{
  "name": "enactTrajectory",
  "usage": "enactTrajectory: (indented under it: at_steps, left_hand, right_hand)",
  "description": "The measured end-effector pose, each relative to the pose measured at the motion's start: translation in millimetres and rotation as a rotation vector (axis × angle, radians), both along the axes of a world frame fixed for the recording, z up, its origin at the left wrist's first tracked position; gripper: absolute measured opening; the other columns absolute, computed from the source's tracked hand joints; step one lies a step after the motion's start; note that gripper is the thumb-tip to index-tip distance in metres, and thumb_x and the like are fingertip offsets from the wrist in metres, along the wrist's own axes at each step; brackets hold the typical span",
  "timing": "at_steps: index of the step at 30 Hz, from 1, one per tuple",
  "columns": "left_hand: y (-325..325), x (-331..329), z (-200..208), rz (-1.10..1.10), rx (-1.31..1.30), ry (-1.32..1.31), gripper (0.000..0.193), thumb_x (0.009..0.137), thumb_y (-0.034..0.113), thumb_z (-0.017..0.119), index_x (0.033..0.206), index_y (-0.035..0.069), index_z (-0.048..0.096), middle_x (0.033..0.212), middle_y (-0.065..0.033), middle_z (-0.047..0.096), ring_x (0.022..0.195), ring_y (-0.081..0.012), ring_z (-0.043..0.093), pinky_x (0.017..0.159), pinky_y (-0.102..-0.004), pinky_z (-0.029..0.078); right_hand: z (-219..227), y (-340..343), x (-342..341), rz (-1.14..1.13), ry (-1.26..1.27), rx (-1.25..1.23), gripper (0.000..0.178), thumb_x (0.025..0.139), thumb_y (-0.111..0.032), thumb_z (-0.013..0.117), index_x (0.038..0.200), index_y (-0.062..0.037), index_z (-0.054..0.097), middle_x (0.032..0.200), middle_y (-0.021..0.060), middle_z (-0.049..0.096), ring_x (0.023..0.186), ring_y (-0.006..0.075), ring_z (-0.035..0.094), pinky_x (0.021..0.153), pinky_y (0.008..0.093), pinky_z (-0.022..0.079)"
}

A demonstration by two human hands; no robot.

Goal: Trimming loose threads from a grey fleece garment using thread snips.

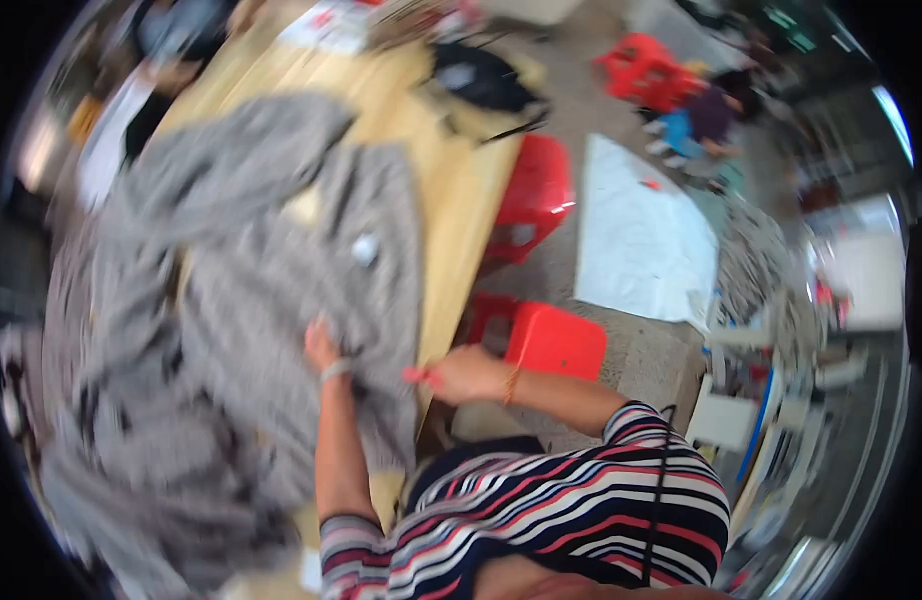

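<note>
A grey knit garment (271, 270) lies spread and rumpled over the wooden table, partly folded over itself. My left hand (323, 347) rests on its lower middle; motion blur smears the fingers, and whether they pinch the fabric does not show. Just off the garment's right edge, by the table's side, my right hand (468, 374) is closed on a small red object (421, 377). Only its red end sticks out toward the garment, and its kind is too blurred to make out. A small whitish round spot (365, 248) shows on the garment, farther away than my left hand.
The wooden table (456, 230) runs away from me, with a black bag (481, 78) at its far right. Red stools (556, 340) stand close to my right arm. A white sheet (641, 235) covers part of the floor. Another person (703, 115) is low down at the far right.
</note>
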State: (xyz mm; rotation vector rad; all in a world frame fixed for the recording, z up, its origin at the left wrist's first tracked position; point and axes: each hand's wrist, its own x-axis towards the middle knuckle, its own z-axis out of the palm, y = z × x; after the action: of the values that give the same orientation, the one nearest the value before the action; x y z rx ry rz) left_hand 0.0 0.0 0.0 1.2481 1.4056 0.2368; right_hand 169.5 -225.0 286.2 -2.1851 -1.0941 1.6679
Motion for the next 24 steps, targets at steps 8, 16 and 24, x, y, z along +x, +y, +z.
enactTrajectory:
  at_steps: [8,16,24]
  left_hand:
    - [47,168,25,-0.465,0.153,-0.396,0.044,0.096,0.028,0.059,0.125,-0.005,0.054,0.118,-0.0139,0.061,0.105,-0.0260,0.059,0.093,-0.0402,0.047]
    - [61,-4,94,-0.399,1.444,0.124,0.053,0.079,0.014,0.073,0.125,-0.003,0.053,0.119,-0.0161,0.057,0.103,-0.0261,0.058,0.085,-0.0384,0.048]
    - [51,-49,79,-0.568,0.599,0.284,0.056,0.076,0.013,0.073,0.125,-0.003,0.055,0.104,-0.0181,0.064,0.093,-0.0321,0.061,0.087,-0.0413,0.048]
  right_hand:
    - [-60,15,102,-0.275,-0.428,0.354,0.029,0.090,-0.031,0.059,0.104,-0.0057,0.059,0.084,0.0211,0.067,0.085,0.0404,0.067,0.074,0.0508,0.052]
    - [-55,21,81,-0.280,-0.482,0.403,0.031,0.092,-0.034,0.057,0.110,-0.0088,0.058,0.083,0.0205,0.067,0.080,0.0400,0.067,0.071,0.0518,0.052]
    - [-61,55,56,-0.191,-0.428,0.382,0.033,0.089,-0.036,0.059,0.108,-0.0098,0.060,0.095,0.0208,0.068,0.093,0.0402,0.066,0.081,0.0508,0.051]
